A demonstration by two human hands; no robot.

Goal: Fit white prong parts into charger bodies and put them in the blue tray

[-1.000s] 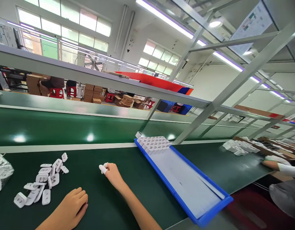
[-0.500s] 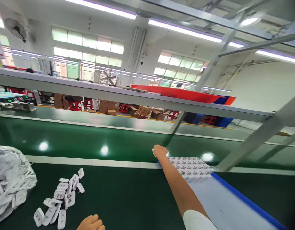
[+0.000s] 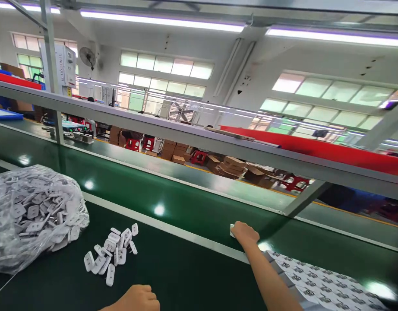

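Observation:
My right hand (image 3: 246, 234) reaches out over the green conveyor belt, its fingers closed on a small white plug piece (image 3: 232, 230) that shows at their left side. Down at the bottom edge, my left hand (image 3: 139, 298) is curled closed above the dark green table. Whatever may lie inside its fingers is hidden. Beyond it, to the left, a loose pile of white plug pieces (image 3: 111, 245) lies on the table, some with metal prongs showing. Beneath my right forearm is a white sheet with a repeated grey print (image 3: 322, 276).
A large clear plastic bag (image 3: 37, 216) full of similar white pieces stands at the left. A pale ledge (image 3: 173, 231) runs between table and belt. Above the belt crosses a grey shelf (image 3: 173, 134) on posts, with a red tray (image 3: 309, 147) on it.
The view has turned left, so more of the plastic bag shows and the scene sits further right. My right hand stays extended over the belt, and the white piece in it shows more clearly.

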